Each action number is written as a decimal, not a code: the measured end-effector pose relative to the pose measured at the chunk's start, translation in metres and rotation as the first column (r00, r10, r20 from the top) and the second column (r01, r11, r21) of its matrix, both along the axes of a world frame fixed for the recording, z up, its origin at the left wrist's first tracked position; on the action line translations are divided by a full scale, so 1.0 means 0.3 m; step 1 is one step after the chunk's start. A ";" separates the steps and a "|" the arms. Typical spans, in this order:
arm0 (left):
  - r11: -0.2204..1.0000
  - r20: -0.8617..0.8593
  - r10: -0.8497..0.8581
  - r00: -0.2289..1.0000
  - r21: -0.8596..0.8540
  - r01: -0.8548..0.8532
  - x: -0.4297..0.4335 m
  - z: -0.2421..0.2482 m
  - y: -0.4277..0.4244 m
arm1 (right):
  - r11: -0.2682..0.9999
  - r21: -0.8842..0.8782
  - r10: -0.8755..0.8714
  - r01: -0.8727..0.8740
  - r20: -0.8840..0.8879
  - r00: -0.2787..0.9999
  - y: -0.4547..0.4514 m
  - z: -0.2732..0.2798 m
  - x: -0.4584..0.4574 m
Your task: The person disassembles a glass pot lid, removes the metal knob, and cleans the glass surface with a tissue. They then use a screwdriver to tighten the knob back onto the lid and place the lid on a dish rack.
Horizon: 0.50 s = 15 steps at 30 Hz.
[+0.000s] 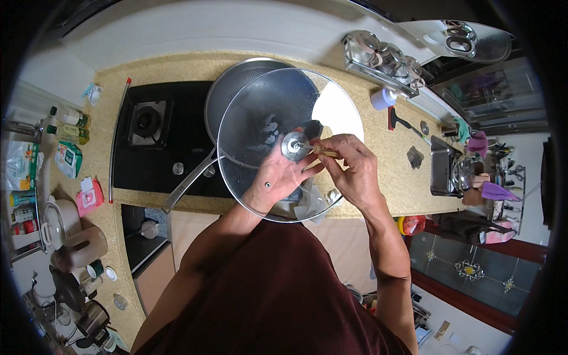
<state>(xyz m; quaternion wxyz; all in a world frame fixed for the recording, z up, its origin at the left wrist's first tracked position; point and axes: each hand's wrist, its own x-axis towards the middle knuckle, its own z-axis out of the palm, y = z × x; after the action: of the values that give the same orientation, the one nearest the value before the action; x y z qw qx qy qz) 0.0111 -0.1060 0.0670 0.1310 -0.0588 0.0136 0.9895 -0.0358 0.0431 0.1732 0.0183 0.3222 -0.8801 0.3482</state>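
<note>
A round glass lid [248, 120] with a metal rim is held up in front of me, over part of the wok [222, 88]. Behind the glass, my left hand [277, 175] supports the lid from its far side, palm towards me, fingers around its centre. What those fingers close on there is partly hidden by a round metal disc [295, 146]. My right hand [350, 164] grips a screwdriver [326, 151] with an amber handle, its shaft pointing at the disc's middle. A small metal-ringed vent hole [267, 184] shows in the glass.
The wok's long handle [188, 182] juts towards me over the black gas hob [186, 120]. A crumpled clear plastic bag [310, 204] lies at the counter's front edge. Rightward are a squeegee [406, 122], a dark rag [415, 157] and a sink [439, 168]. Bottles [73, 133] stand left.
</note>
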 end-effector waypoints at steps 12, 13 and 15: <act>0.999 0.016 -0.025 1.000 0.022 0.025 -0.004 -0.013 -0.005 | 1.000 -0.001 -0.026 0.026 0.060 0.998 -0.021 0.017 0.016; 1.000 0.023 -0.024 0.999 0.016 0.023 -0.004 -0.010 -0.004 | 1.000 0.004 -0.021 0.021 0.049 0.999 -0.018 0.012 0.012; 0.998 0.032 -0.042 0.999 0.047 0.041 -0.011 -0.031 0.002 | 1.000 0.004 -0.005 0.004 0.016 1.000 -0.013 -0.005 0.007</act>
<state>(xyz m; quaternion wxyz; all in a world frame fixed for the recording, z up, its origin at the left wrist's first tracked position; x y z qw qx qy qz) 0.0079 -0.1055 0.0578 0.1530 -0.0716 -0.0105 0.9856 -0.0336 0.0393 0.1717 0.0114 0.3175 -0.8816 0.3490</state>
